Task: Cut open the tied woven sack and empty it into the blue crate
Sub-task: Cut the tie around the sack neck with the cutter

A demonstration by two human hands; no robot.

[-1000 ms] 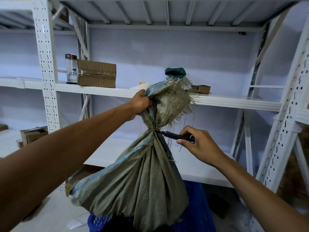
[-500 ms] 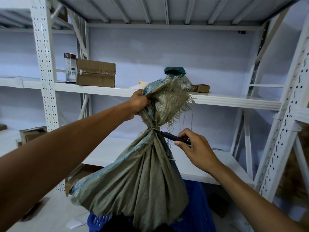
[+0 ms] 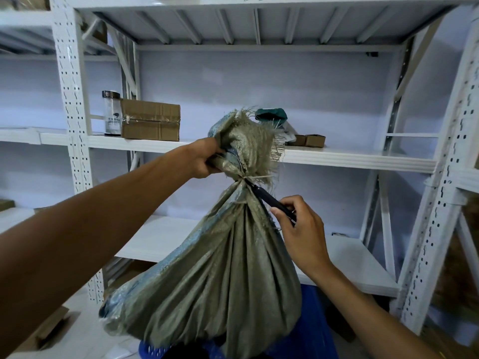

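Head view: left hand (image 3: pixel 204 159) grips the sack (image 3: pixel 220 275) neck, right hand (image 3: pixel 302 229) holds the knife (image 3: pixel 269 199) at the tie (image 3: pixel 242 178); next, slice through it.

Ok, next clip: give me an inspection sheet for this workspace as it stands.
Surface: white shelf behind the sack; lower shelf bare where visible.
Job's things: sack tied at neck, held above blue crate; black cutter at the tie.
Clutter: cardboard box, jar, small boxes, teal bag.
Hands: left hand grips sack top; right hand holds cutter.
Cables: nothing seen.
Surroundings: white perforated racking, pale wall.
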